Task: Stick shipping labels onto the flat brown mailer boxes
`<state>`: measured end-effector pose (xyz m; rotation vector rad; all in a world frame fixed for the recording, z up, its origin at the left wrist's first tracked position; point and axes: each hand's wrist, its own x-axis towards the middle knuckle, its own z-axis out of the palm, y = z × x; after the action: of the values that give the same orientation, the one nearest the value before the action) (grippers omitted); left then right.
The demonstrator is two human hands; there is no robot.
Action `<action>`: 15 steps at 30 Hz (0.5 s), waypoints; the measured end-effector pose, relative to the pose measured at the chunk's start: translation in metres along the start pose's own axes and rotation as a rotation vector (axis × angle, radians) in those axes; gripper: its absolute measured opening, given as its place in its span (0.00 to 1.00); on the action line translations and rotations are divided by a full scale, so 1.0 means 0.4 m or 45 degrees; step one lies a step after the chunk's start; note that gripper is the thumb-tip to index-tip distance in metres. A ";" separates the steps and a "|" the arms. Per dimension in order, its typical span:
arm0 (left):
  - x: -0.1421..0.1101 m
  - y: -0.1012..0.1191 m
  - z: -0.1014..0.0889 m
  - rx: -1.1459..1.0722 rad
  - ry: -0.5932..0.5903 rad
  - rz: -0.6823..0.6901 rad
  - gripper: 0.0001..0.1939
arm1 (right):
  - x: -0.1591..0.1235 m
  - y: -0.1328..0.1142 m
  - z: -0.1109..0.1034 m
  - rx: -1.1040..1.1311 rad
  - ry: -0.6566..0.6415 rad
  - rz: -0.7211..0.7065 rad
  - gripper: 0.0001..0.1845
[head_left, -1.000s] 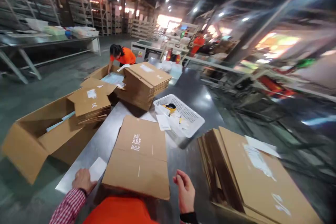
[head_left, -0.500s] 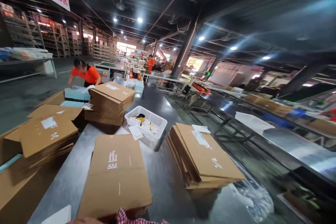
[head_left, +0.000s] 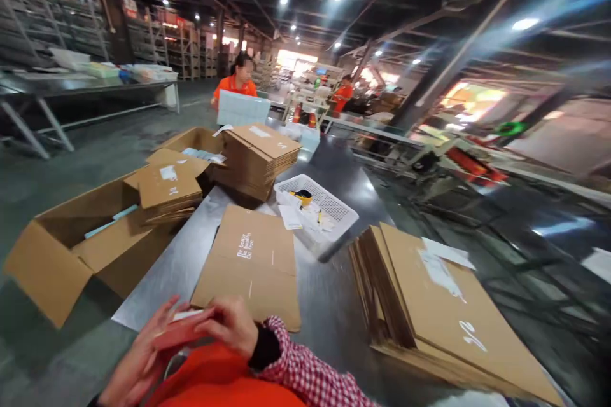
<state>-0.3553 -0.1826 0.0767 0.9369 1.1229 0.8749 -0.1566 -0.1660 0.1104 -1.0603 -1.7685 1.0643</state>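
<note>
My two hands meet at the bottom of the view, over my orange front. My left hand (head_left: 136, 359) reaches up to the right with its fingers stretched out. My right hand (head_left: 229, 324), in a checked red sleeve, is curled over the left fingertips in a pinch. The edge of a white slip (head_left: 187, 315) shows between them; who holds it is unclear. Just beyond lies a flattened printed carton (head_left: 252, 261) on the metal table (head_left: 324, 305).
A stack of flattened cartons (head_left: 429, 299) lies to the right. A white basket (head_left: 341, 213) with papers and a yellow tool stands behind. More carton stacks (head_left: 258, 152) and a big open box (head_left: 62, 248) are on the left. A person in orange (head_left: 236, 86) holds a pale blue pack.
The view swung up and right, then back down. My hands, earlier apart on both sides of the carton, have come together near my chest. The person in orange has straightened up with a pack.
</note>
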 end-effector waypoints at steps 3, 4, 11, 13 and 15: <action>-0.009 0.029 0.046 -0.382 0.049 -0.098 0.39 | 0.005 -0.019 -0.046 0.539 -0.121 0.379 0.26; -0.009 0.037 0.057 -0.486 0.030 -0.119 0.39 | 0.006 -0.020 -0.056 0.704 -0.159 0.463 0.28; -0.008 0.053 0.072 -0.660 -0.252 -0.132 0.25 | 0.014 -0.011 -0.080 1.110 -0.319 0.502 0.28; -0.007 0.070 0.068 -0.651 -0.268 -0.105 0.28 | 0.031 -0.009 -0.087 1.177 -0.323 0.450 0.28; -0.003 0.094 0.062 -0.574 -0.288 -0.088 0.28 | 0.062 -0.007 -0.097 1.187 -0.236 0.417 0.26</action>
<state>-0.3350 -0.1742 0.1163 0.6006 0.7175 0.8926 -0.1302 -0.1341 0.1307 -0.6576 -0.9935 1.9665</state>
